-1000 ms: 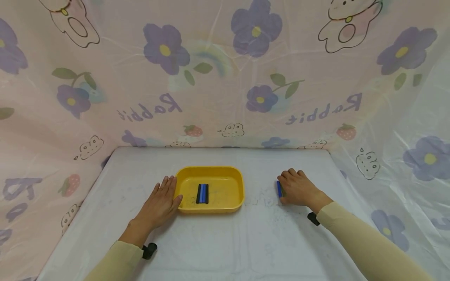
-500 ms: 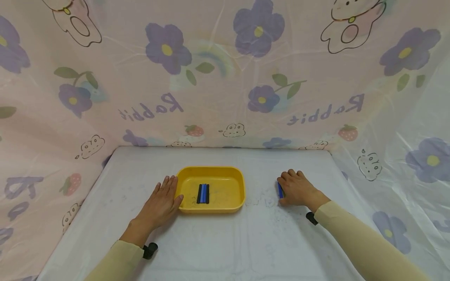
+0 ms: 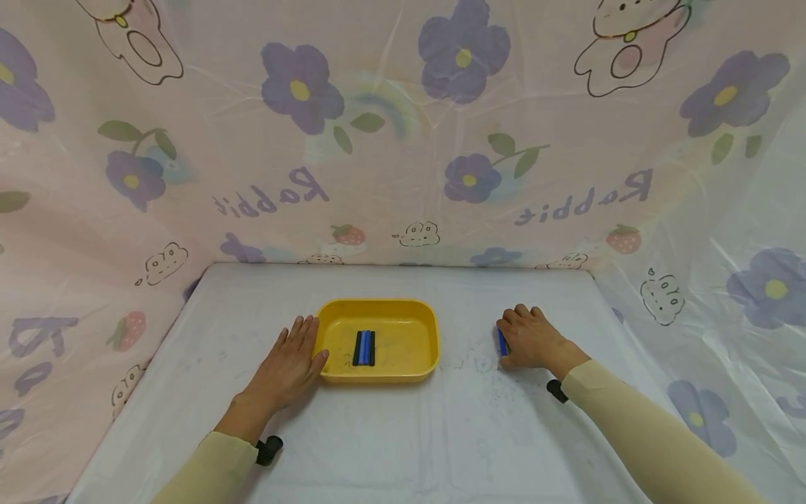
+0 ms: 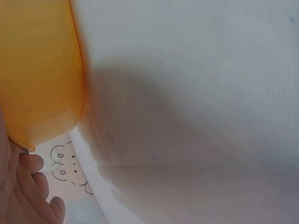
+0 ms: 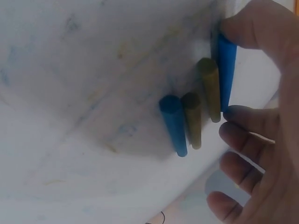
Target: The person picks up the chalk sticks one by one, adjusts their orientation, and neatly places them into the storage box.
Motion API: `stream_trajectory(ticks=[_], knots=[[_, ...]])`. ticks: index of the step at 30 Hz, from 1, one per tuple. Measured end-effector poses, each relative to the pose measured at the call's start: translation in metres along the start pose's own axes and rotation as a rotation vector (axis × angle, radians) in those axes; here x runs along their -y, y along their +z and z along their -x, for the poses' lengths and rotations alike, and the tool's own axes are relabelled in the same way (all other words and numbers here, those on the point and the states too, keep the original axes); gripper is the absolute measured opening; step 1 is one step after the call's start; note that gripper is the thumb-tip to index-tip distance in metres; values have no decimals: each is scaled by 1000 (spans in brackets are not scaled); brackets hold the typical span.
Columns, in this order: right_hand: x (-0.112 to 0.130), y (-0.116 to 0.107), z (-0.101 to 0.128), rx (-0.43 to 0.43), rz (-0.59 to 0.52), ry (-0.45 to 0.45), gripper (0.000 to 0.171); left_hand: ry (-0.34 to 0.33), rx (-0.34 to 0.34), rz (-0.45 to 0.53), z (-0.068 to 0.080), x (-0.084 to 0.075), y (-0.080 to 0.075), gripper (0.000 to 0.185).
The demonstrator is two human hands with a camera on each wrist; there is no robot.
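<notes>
Right hand (image 3: pixel 530 339), at right of centre in the head view, is curving over a small row of short sticks lying on the white surface (image 3: pixel 403 434). In the right wrist view four sticks are lying side by side and touching: a blue stick (image 5: pixel 173 123) at the left of the row, two olive sticks (image 5: pixel 201 106) in the middle, and a second blue stick (image 5: pixel 227 70) nearest the palm. The thumb is pressing on the upper end of that second blue stick while the fingertips (image 5: pixel 238 115) are curling in at its lower end, so the hand is pinching it along its length, seemingly to lift it away from the row. The remaining three sticks are lying free on the surface.

Left hand (image 3: pixel 286 364), left of centre in the head view, is lying flat and open on the surface, fingers straight, with its fingertips and thumb touching the left wall of a yellow tray (image 3: pixel 423 329). Judging by that contact, it is steadying the tray so it does not slide. The left wrist view is showing only the tray's orange-yellow outer wall in the upper left and bare surface beside it.

Inside the tray, three sticks (image 3: pixel 364 348) are lying parallel and touching, black, blue, black, pointing away from the person. Pink floral sheeting (image 3: pixel 403 126) printed with rabbits is hanging behind and at both sides.
</notes>
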State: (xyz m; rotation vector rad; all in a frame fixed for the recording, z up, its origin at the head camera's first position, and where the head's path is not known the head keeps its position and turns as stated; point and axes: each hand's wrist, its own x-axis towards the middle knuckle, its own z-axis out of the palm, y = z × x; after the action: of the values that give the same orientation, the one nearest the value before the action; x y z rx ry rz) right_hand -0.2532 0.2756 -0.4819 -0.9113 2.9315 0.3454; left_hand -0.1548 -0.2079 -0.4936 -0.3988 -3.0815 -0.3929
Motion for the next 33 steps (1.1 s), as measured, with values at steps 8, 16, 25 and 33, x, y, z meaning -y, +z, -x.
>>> stream_trajectory(ticks=[8,16,25,33], knots=[[0,-4,-3,-9,22,4,73,-2,5,-7,0,-1,0,74],[9,-21,-8,-204,106,-7,64,1,-1,-17,0,-1,1,74],[30,-51,-16,-248,125,-29,64,3,10,-24,-1,-1,-1,75],[56,-81,-30,-278,105,-71,65,2,4,-30,-2,0,-1,74]])
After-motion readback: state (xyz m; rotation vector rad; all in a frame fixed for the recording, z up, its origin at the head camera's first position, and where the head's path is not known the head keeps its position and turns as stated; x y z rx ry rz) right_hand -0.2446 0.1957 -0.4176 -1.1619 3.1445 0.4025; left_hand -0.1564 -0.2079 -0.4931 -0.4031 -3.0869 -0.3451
